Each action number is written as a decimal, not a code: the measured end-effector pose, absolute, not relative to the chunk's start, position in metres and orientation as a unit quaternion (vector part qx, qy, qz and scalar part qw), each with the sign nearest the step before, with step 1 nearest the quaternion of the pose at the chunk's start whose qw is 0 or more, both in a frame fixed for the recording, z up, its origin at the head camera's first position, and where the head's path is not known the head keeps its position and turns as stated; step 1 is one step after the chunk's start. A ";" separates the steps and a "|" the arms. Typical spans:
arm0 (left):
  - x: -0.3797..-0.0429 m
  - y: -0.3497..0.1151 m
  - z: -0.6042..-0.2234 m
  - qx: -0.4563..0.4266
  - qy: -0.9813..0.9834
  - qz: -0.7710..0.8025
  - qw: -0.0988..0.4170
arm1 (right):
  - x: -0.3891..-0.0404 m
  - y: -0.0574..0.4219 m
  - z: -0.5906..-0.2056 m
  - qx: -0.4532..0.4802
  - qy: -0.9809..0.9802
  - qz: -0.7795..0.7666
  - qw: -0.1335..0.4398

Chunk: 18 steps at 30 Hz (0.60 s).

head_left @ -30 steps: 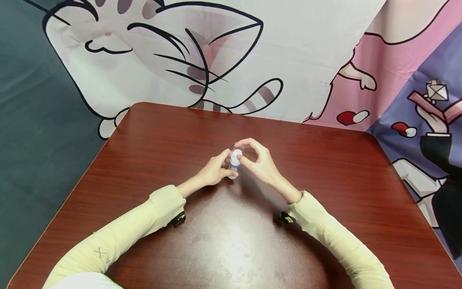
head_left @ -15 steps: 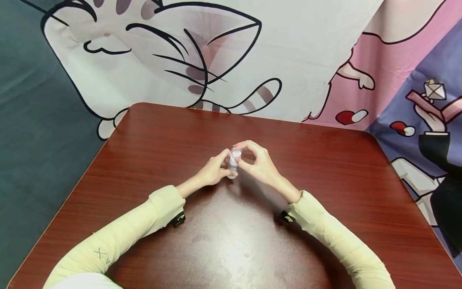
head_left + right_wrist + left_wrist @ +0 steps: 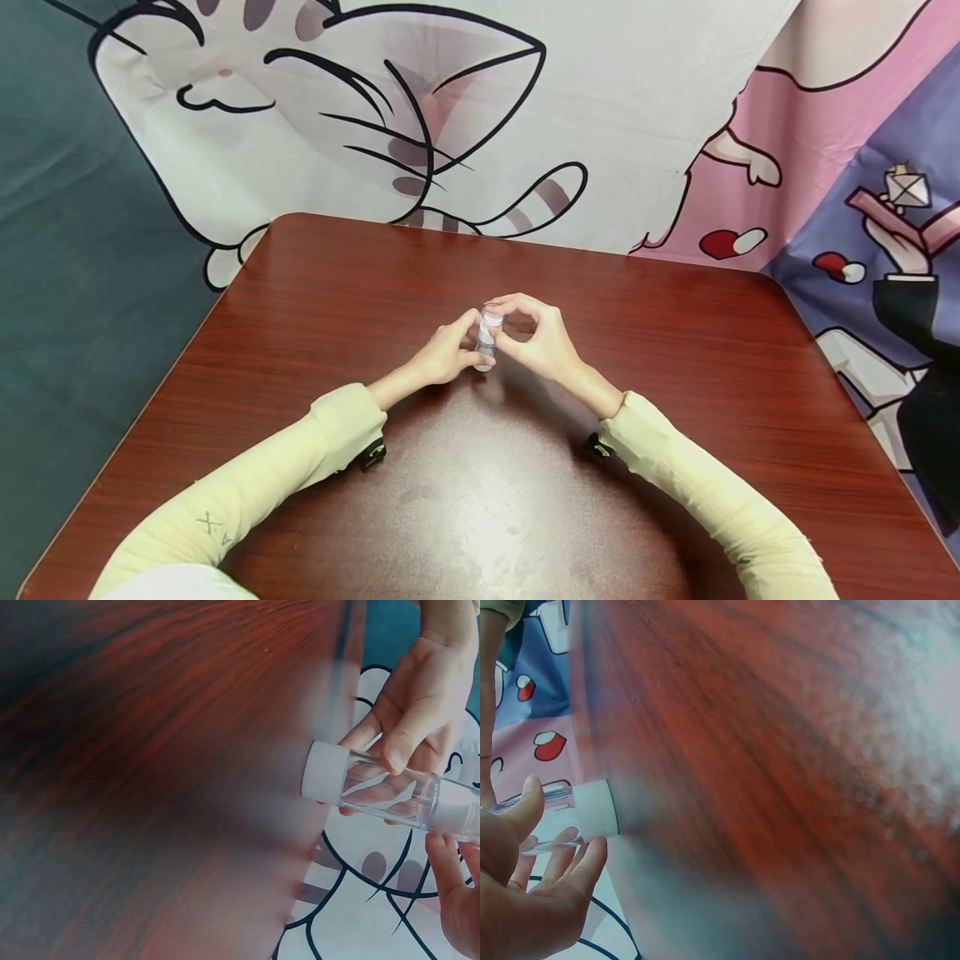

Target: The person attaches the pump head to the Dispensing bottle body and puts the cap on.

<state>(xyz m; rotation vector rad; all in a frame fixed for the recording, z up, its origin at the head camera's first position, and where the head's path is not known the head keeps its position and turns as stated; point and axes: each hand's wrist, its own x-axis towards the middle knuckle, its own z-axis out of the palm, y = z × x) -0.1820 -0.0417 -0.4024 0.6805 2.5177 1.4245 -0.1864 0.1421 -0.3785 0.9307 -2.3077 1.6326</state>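
A small clear vial (image 3: 485,340) with white ends stands on the red-brown table (image 3: 300,333) at its middle. My left hand (image 3: 471,340) grips the clear body between thumb and fingers. My right hand (image 3: 498,318) pinches the vial's top end from the right. In the left wrist view the white bottom cap (image 3: 596,810) meets the table, with my left thumb (image 3: 517,817) on the vial. The right wrist view shows the vial (image 3: 382,787), my left hand (image 3: 420,697) behind it and a right fingertip (image 3: 450,900) by the top end.
Cartoon-printed cloth (image 3: 450,125) hangs behind the table's far edge, with a dark green part (image 3: 67,250) at the left. Pale yellow sleeves (image 3: 247,492) cover both forearms, which lie over the near half of the table.
The vial's top, tipped toward me a second ago, has come upright. My right fingers have closed in over the top end. My left hand has hardly moved.
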 end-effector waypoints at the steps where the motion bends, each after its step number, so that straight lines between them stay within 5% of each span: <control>1: -0.182 -0.042 -0.402 0.228 0.844 0.477 0.086 | -0.187 0.142 -0.379 0.314 -0.771 0.547 0.087; 18: -0.183 -0.041 -0.403 0.230 0.840 0.484 0.084 | -0.172 0.138 -0.359 0.289 -0.778 0.555 0.059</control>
